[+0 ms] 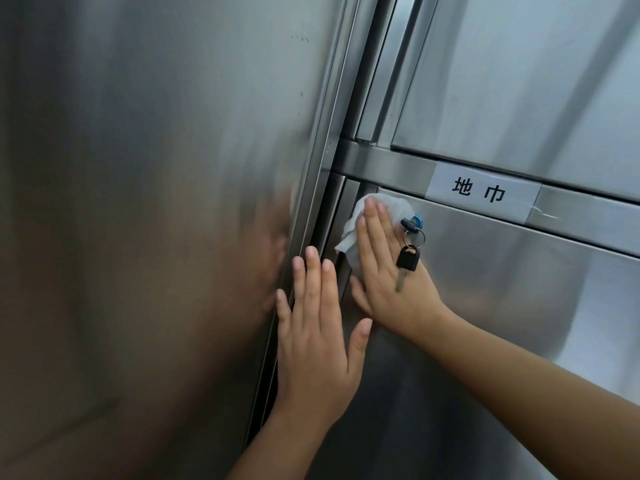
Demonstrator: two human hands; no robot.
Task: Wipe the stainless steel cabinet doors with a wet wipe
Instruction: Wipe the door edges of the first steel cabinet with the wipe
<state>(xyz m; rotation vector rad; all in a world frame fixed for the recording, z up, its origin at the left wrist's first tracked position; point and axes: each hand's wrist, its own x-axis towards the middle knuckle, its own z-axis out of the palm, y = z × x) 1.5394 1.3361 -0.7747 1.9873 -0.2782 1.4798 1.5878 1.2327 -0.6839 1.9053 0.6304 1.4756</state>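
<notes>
A: Pressing what?
B: Right hand point(388, 271), fingers straight, flattens the wipe point(349, 244) on the door's point(519, 306) top-left corner, beside the key point(408, 259).
A: Left hand point(315, 341)?
B: Fingers straight, at the door's edge.

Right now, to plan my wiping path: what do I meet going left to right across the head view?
Big left door → left hand → right hand, flat on the wipe → paper label. The keys overlap the right hand, so they are left out.
</notes>
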